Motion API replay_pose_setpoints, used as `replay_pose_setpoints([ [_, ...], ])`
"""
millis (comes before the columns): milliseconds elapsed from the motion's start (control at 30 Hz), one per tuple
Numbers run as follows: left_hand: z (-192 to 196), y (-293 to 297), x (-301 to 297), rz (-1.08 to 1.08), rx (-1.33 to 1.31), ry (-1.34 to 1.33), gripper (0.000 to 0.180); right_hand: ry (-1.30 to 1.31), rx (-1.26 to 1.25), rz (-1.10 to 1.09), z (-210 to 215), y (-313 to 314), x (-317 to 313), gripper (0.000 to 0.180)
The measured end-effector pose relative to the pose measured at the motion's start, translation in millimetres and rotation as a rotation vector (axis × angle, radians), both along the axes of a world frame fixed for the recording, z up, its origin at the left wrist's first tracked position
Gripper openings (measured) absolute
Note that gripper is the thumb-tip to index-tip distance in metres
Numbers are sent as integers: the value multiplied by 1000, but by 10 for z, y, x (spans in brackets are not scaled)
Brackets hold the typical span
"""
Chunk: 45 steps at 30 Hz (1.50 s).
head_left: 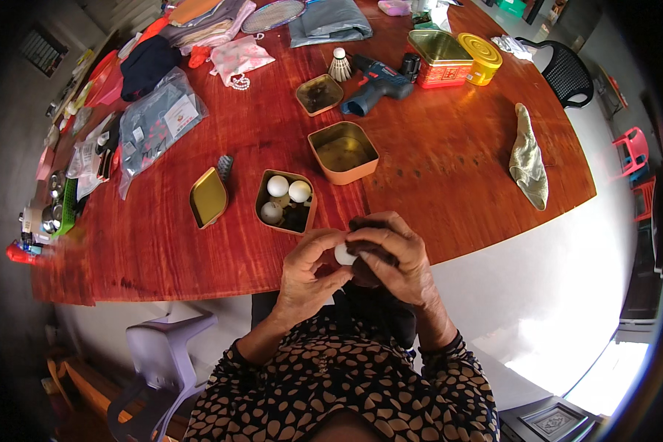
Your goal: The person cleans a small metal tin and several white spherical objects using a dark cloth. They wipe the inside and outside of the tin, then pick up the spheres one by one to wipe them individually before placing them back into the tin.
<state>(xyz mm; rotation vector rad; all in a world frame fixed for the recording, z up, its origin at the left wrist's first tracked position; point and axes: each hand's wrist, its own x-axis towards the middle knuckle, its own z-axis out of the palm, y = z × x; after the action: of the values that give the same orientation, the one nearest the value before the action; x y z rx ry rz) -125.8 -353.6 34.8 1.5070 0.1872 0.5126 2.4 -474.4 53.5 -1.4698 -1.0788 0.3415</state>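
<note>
My left hand [309, 272] and my right hand [394, 258] meet close to my body at the near edge of the red wooden table [435, 169]. Together they hold a small white ball [343, 254], and the right hand's fingers also wrap a dark object [368, 225] pressed against it. Just beyond my hands stands a small open tin [261, 202] with three white balls [278, 186] and something dark inside. Its gold lid [208, 197] lies to the left.
An empty orange square tin [343, 152], a smaller tin [320, 94], a shuttlecock [339, 65], a blue cordless drill [376, 85], red and yellow tins [449, 57] and a beige cloth [529, 156] lie farther out. Bags and clothing crowd the far left. A lavender stool [162, 346] stands at my left.
</note>
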Motion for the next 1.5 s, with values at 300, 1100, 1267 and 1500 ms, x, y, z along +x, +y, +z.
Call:
replay_pose_setpoints([
  [300,-48,-47,139,114,16,-139,51,886,142,42,-162,22,-110,33],
  [1100,-192,902,1184,319,1081,193,42,-390,-311,-547,-940,18,361,42],
  [1267,-311,917,1311,253,1151,307,40,-348,-333,-551,-956,15,387,45],
  [1500,-387,964,1295,209,1144,308,38,-341,-350,-553,-974,25,384,50],
])
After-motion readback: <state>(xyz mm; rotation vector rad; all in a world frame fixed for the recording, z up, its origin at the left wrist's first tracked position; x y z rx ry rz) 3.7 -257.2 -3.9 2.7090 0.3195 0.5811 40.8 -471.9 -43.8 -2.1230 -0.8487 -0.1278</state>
